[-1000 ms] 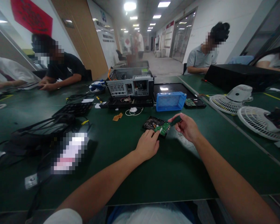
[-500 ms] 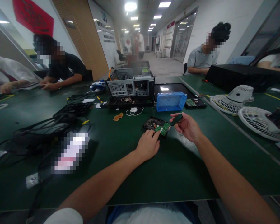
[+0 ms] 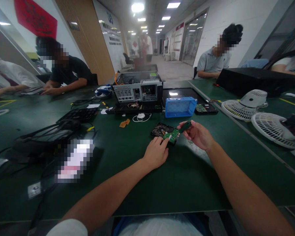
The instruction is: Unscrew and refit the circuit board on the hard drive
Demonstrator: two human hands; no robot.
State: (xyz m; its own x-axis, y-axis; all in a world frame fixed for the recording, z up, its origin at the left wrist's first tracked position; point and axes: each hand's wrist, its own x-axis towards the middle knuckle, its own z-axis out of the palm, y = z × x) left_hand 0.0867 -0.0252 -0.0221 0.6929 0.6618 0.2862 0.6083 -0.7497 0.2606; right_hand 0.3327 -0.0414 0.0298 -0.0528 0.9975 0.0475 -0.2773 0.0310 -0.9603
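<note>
A hard drive [image 3: 159,130] lies on the green table with its green circuit board [image 3: 173,134] facing up. The fingers of my left hand [image 3: 156,152] are curled over its near edge and steady it. Beyond the drive's right end, my right hand [image 3: 196,134] grips a screwdriver [image 3: 186,127] by its dark green handle. The handle slants down toward the right end of the board; I cannot make out its tip.
Behind the drive stand a blue plastic bin [image 3: 180,108] and an opened computer case [image 3: 137,90]. Another drive [image 3: 206,108] lies right of the bin. White fan parts [image 3: 245,105] are at the right, cables and a black bag [image 3: 34,141] at the left. Several people sit around the table.
My right hand and the screwdriver have shifted very slightly, with the handle tilting a little. My left hand and the drive stay put.
</note>
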